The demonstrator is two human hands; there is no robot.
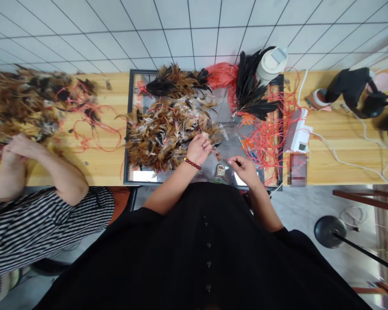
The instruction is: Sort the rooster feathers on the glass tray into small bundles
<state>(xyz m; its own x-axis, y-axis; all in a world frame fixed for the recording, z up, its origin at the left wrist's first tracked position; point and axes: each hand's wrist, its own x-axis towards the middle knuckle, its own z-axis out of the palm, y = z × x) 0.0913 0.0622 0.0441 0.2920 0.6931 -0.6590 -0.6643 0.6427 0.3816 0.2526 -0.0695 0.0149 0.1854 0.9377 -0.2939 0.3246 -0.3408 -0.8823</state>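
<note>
My left hand (199,149), with a dark red bead bracelet at its wrist, is closed over the near edge of a pile of brown and white feathers (173,129). A thin red string (220,155) stretches from its fingers to my right hand (245,168), where thumb and fingers pinch the other end. Whether a feather is also inside my left fingers is hard to make out. Both hands hover above a dark-framed glass tray (126,150). Near my right hand stands a small labelled jar (220,170), and a tangle of red strings (260,140) fills the tray's right side.
Black feathers (250,90), a red plastic bag (222,75) and a white canister (271,65) lie along the back. To the right are a white power strip (299,133), cables and a black cup (373,103). At left, a co-worker's hands (17,148) work at another feather heap (22,94).
</note>
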